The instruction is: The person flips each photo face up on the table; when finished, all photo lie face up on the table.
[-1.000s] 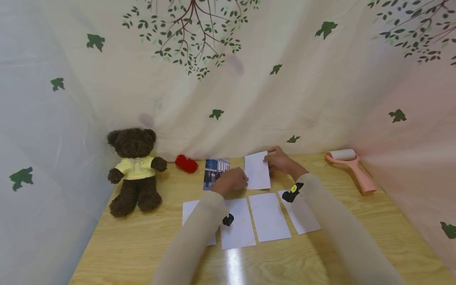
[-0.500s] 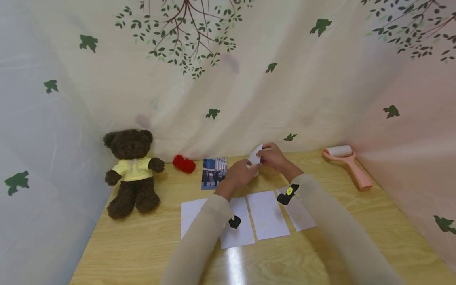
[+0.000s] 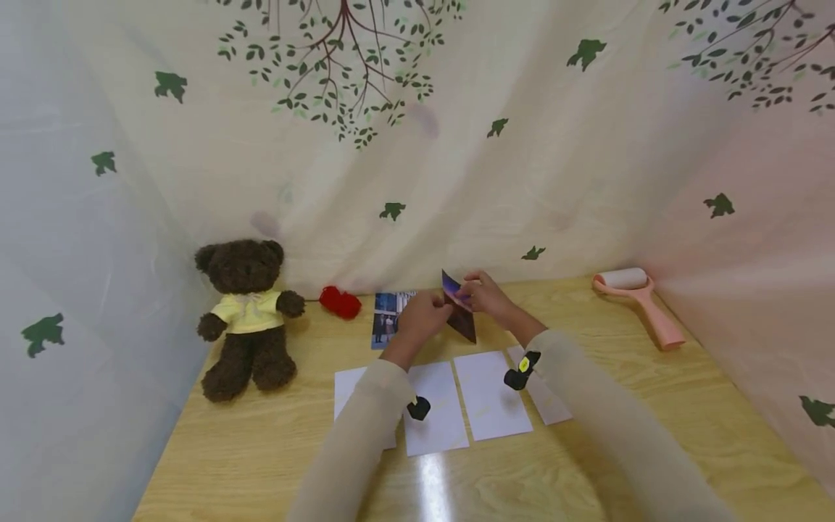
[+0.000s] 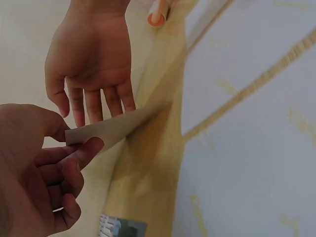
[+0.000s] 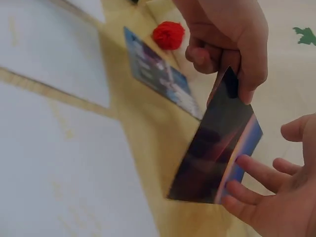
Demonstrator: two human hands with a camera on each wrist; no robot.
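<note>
A dark photo card with a purple-blue band [image 3: 460,308] is held tilted above the table's back part. My left hand [image 3: 422,319] pinches one edge between thumb and curled fingers; the left wrist view shows that hand [image 4: 44,168] gripping the card's pale back [image 4: 106,131]. My right hand [image 3: 491,299] has its fingers extended, and in the right wrist view the fingertips of that hand [image 5: 276,192] touch the card's printed face [image 5: 212,153]. Left of them lies a photo of people before a building [image 3: 386,322], partly behind my left hand.
Several white cards [image 3: 492,395] lie in a row in front, partly under my forearms. A brown teddy bear in a yellow top [image 3: 246,312] and a red yarn bundle [image 3: 340,302] are at left. A pink-handled roller [image 3: 652,312] lies at right. Patterned cloth [image 3: 457,181] hangs behind.
The card has turned from its white side to its dark printed side. My right hand's fingers have loosened from its edge and spread against its face, while my left hand keeps hold.
</note>
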